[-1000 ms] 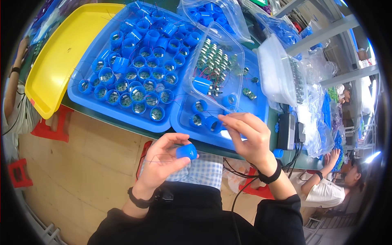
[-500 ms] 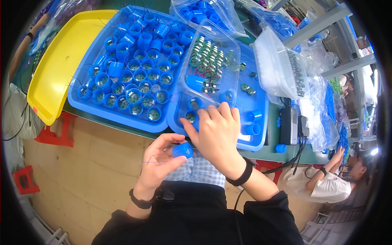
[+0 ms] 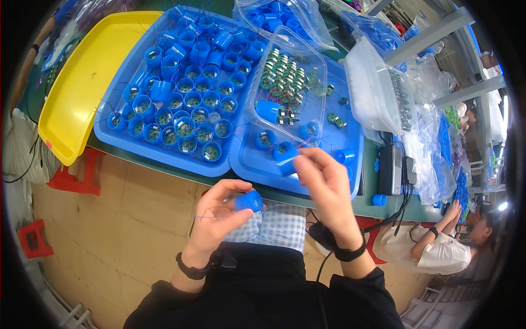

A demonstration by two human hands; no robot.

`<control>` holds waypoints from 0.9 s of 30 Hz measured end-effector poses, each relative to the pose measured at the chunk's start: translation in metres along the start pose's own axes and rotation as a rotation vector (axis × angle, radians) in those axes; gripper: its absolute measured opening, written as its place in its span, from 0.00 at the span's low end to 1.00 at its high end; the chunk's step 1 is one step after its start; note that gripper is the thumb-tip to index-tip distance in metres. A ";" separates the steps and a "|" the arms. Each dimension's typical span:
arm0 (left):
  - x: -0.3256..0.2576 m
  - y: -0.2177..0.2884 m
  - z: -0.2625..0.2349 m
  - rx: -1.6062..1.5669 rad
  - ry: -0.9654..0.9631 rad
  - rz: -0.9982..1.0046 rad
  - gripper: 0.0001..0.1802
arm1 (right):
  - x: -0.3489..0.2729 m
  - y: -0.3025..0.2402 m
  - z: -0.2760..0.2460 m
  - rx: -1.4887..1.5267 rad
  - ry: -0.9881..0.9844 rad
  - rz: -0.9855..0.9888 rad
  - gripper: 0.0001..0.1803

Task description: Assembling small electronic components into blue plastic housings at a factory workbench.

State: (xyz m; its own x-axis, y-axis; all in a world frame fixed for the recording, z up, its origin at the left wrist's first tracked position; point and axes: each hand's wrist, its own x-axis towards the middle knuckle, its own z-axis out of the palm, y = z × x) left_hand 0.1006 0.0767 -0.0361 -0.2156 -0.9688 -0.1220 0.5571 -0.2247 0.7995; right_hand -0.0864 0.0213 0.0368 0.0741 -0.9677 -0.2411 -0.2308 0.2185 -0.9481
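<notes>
My left hand [image 3: 222, 211] is closed around a small blue plastic cup [image 3: 248, 202] above my lap. That cup lies tilted, its closed end facing right, and thin wires trail past my palm on the left. Over the front of the right blue tray [image 3: 246, 164], my right hand [image 3: 327, 183] pinches another blue cup [image 3: 286, 163] at its right side; motion blurs the fingertips. A small circuit board shows in this cup's mouth. Just behind it stands a cup with a board inside [image 3: 266, 139]. Further blue cups [image 3: 344, 156] sit at the tray's right side.
A clear plastic box [image 3: 318, 104] of green circuit boards stands in the right tray. The left blue tray [image 3: 104, 134] holds many filled cups with wires sticking up. Beyond it lies a yellow tray [image 3: 57, 131]. A black power adapter [image 3: 389, 170] with cables and a co-worker [image 3: 438, 247] are at right.
My right hand has moved right and turned, and the cup near its fingers has shifted right with it. My left hand keeps its cup almost in place.
</notes>
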 end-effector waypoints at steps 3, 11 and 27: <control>0.002 -0.001 -0.001 -0.022 -0.035 0.018 0.21 | 0.007 0.015 0.014 -0.690 0.122 -0.423 0.17; 0.000 0.000 -0.001 -0.001 0.006 0.004 0.21 | 0.028 -0.020 0.010 -0.614 0.438 -0.718 0.09; 0.002 0.003 -0.004 -0.031 -0.006 0.010 0.20 | 0.053 -0.040 -0.024 0.491 -0.272 -0.221 0.24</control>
State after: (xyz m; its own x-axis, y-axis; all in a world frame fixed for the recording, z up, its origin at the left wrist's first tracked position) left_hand 0.1046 0.0741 -0.0365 -0.2149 -0.9703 -0.1108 0.5836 -0.2186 0.7821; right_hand -0.0968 -0.0415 0.0672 0.3295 -0.9441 -0.0107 0.2888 0.1116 -0.9509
